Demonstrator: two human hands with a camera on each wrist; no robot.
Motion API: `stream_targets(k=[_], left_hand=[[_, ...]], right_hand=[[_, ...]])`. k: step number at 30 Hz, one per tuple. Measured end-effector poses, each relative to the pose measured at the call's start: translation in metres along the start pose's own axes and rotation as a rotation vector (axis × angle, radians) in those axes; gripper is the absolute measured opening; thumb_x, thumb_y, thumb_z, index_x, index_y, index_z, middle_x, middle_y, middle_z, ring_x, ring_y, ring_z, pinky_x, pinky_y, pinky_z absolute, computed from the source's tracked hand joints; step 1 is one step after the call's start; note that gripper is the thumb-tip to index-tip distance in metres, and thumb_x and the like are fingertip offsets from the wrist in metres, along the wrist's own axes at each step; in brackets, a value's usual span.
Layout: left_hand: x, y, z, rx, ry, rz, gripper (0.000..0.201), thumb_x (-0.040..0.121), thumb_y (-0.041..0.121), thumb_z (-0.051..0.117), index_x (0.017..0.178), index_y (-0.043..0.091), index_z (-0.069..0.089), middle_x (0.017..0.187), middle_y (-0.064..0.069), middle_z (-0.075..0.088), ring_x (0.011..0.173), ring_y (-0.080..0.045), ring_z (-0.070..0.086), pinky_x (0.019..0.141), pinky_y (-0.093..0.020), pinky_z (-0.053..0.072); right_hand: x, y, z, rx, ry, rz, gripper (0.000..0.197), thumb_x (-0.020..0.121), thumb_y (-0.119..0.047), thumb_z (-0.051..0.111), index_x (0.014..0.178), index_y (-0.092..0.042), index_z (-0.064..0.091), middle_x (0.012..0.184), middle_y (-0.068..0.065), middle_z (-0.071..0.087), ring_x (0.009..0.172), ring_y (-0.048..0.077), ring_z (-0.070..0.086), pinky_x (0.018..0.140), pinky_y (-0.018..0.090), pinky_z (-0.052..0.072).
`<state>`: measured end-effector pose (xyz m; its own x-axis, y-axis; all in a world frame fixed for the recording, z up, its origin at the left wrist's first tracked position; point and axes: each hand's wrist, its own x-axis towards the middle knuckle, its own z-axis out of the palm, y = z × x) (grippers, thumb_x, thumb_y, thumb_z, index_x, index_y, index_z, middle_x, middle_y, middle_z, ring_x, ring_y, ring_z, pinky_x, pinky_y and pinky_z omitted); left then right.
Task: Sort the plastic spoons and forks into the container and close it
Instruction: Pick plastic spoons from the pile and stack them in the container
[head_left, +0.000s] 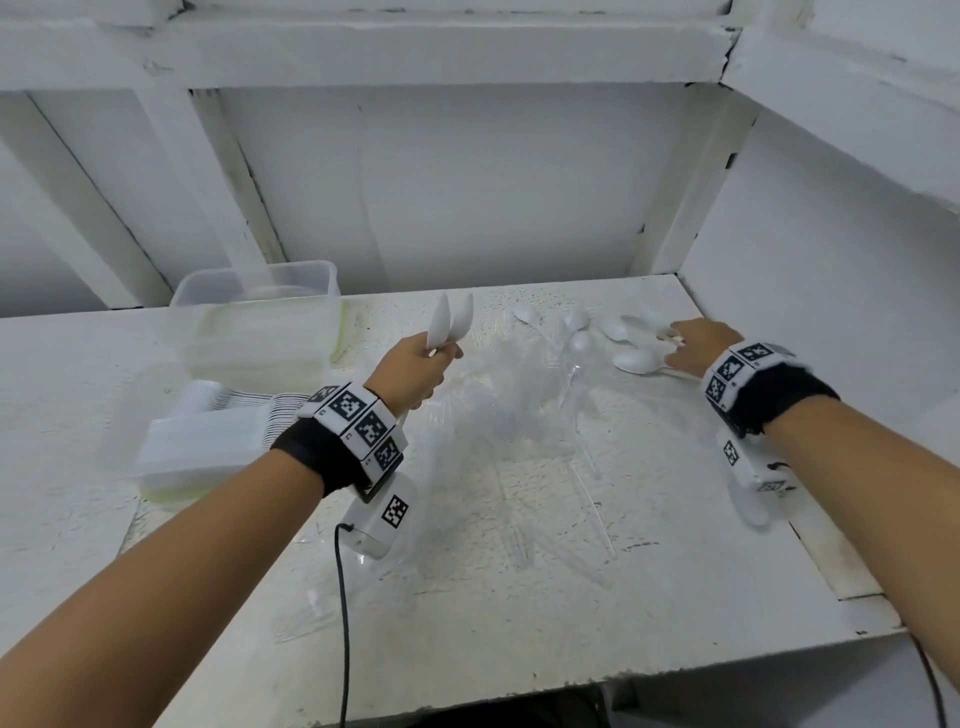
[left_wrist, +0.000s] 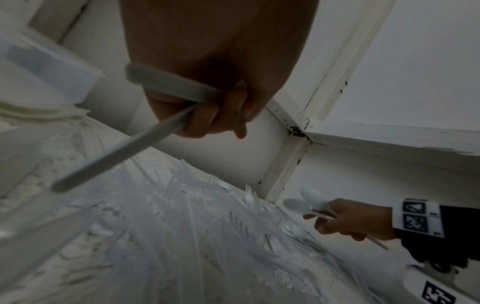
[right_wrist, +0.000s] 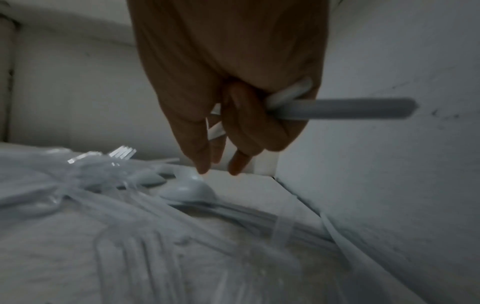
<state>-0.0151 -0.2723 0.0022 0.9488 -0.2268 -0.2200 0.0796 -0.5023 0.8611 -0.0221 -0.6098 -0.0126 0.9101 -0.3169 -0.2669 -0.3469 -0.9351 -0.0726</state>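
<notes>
White-painted shelf (head_left: 519, 597) set against white walls (head_left: 467, 182)

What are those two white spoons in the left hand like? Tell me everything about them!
The two white spoons look like smooth, matte plastic, each with an oval bowl and a long, flat, straight handle. The left hand grips both by the handles, its fingers curled round them, above the table. The bowls stick up side by side past the hand, close together. In the left wrist view the handles spread apart below the fist, and their ends hang free, touching nothing.
</notes>
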Motion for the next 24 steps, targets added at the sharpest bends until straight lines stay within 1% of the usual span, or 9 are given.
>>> stream_targets(k=[3, 7, 10, 13, 14, 16, 18, 20, 24], left_hand=[[0.000, -0.004, -0.003, 0.005, -0.001, -0.007, 0.019, 0.097, 0.022, 0.042, 0.099, 0.013, 0.058, 0.065, -0.001, 0.041, 0.052, -0.013, 0.032, 0.047, -0.022, 0.029], [0.002, -0.005, -0.005, 0.001, 0.010, -0.009, 0.019, 0.096, 0.022, 0.043, 0.101, 0.011, 0.058, 0.065, -0.001, 0.041, 0.053, -0.014, 0.032, 0.047, -0.022, 0.029], [0.006, -0.002, 0.000, 0.006, 0.005, -0.011, 0.018, 0.095, 0.022, 0.043, 0.098, 0.013, 0.059, 0.065, 0.000, 0.042, 0.052, -0.014, 0.033, 0.047, -0.022, 0.029], [0.012, 0.004, 0.010, 0.005, -0.014, -0.005, 0.018, 0.095, 0.023, 0.044, 0.097, 0.014, 0.059, 0.064, 0.000, 0.042, 0.051, -0.013, 0.034, 0.046, -0.022, 0.029], [0.014, 0.006, 0.013, 0.003, -0.023, -0.002, 0.018, 0.095, 0.023, 0.044, 0.097, 0.014, 0.059, 0.064, 0.000, 0.043, 0.052, -0.013, 0.034, 0.046, -0.021, 0.029], [0.018, 0.011, 0.020, -0.006, -0.039, 0.006, 0.018, 0.096, 0.022, 0.043, 0.097, 0.013, 0.059, 0.064, 0.000, 0.043, 0.052, -0.012, 0.035, 0.046, -0.021, 0.029], [0.021, 0.014, 0.025, -0.008, -0.054, 0.010, 0.017, 0.096, 0.022, 0.043, 0.096, 0.013, 0.059, 0.064, 0.001, 0.043, 0.052, -0.012, 0.035, 0.046, -0.021, 0.030], [0.026, 0.018, 0.030, -0.001, -0.065, 0.016, 0.017, 0.095, 0.022, 0.043, 0.096, 0.014, 0.058, 0.064, 0.001, 0.042, 0.051, -0.012, 0.035, 0.046, -0.021, 0.030], [0.045, 0.028, 0.035, 0.042, -0.026, 0.025, 0.016, 0.094, 0.019, 0.045, 0.099, 0.010, 0.057, 0.063, 0.000, 0.041, 0.051, -0.014, 0.035, 0.047, -0.022, 0.029]], right_hand=[[0.005, 0.008, 0.011, -0.040, -0.030, 0.064, 0.025, 0.093, -0.027, 0.046, 0.090, -0.006, 0.059, 0.107, 0.017, 0.064, 0.081, 0.028, 0.054, 0.071, 0.029, 0.040], [0.005, 0.014, 0.026, -0.042, 0.014, 0.074, 0.024, 0.091, -0.019, 0.046, 0.074, -0.005, 0.056, 0.100, 0.019, 0.066, 0.075, 0.027, 0.052, 0.068, 0.028, 0.040], [0.002, 0.015, 0.030, -0.029, -0.008, 0.020, 0.021, 0.089, -0.021, 0.051, 0.089, -0.003, 0.062, 0.102, 0.015, 0.065, 0.087, 0.029, 0.059, 0.076, 0.030, 0.045], [-0.001, 0.020, 0.035, -0.016, 0.003, 0.024, 0.026, 0.089, -0.021, 0.045, 0.071, -0.007, 0.056, 0.094, 0.016, 0.067, 0.077, 0.028, 0.058, 0.070, 0.030, 0.044], [-0.003, 0.019, 0.035, 0.000, 0.009, 0.027, 0.027, 0.089, -0.020, 0.044, 0.070, -0.006, 0.056, 0.092, 0.017, 0.067, 0.075, 0.029, 0.058, 0.069, 0.031, 0.045], [-0.008, 0.014, 0.033, 0.025, 0.001, 0.040, 0.029, 0.091, -0.020, 0.042, 0.079, -0.001, 0.061, 0.090, 0.016, 0.065, 0.085, 0.032, 0.061, 0.073, 0.032, 0.045], [-0.012, 0.009, 0.027, 0.055, -0.014, 0.044, 0.031, 0.095, -0.022, 0.042, 0.080, -0.001, 0.058, 0.086, 0.013, 0.062, 0.093, 0.032, 0.060, 0.073, 0.031, 0.039], [-0.015, 0.006, 0.020, 0.138, 0.024, 0.044, 0.027, 0.095, -0.024, 0.045, 0.080, -0.005, 0.056, 0.090, 0.014, 0.060, 0.096, 0.032, 0.059, 0.072, 0.028, 0.035], [-0.023, 0.003, 0.007, 0.398, 0.165, 0.007, 0.025, 0.093, -0.023, 0.051, 0.097, -0.001, 0.062, 0.097, 0.013, 0.061, 0.097, 0.031, 0.057, 0.078, 0.032, 0.040]])
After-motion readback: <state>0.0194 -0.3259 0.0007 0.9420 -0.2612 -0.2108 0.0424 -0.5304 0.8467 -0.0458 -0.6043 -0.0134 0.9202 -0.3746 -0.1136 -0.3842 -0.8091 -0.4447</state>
